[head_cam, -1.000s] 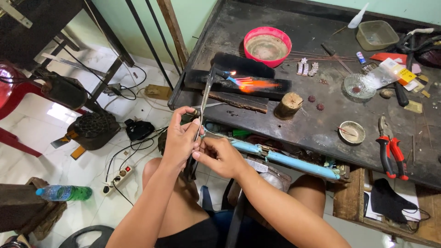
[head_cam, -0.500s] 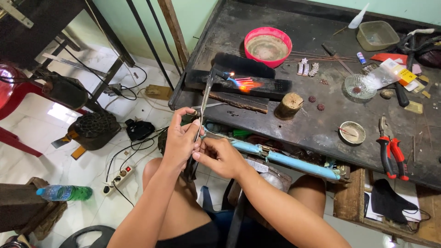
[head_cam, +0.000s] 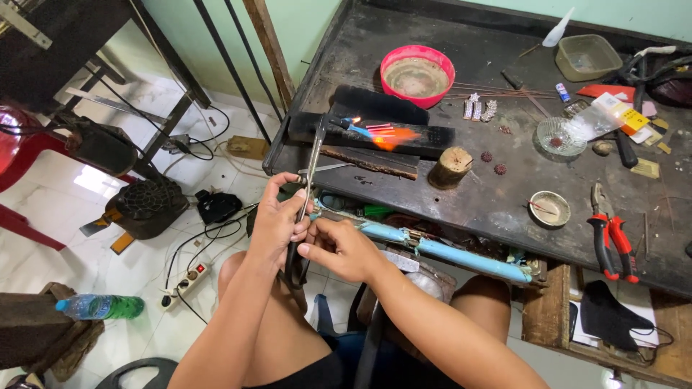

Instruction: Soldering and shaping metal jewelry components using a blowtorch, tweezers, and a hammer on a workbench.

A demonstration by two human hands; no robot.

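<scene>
A dark, scorched counter [head_cam: 432,209] carries the work. The landmark is a short wooden stump [head_cam: 450,167]. Beyond it stands a pink bowl [head_cam: 417,75]; beside it to the left lies a black block [head_cam: 375,130] with a flame on it. To its right lie a small metal dish [head_cam: 549,208] and red-handled pliers [head_cam: 611,238].

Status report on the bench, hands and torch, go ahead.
Left hand and right hand both gripping the torch. Flame burning over the black block. Wooden stub stands beside, apart.

Bowl [head_cam: 417,74] behind torch [head_cam: 360,130]; pliers [head_cam: 611,234] far rt on bench [head_cam: 504,194].
</scene>
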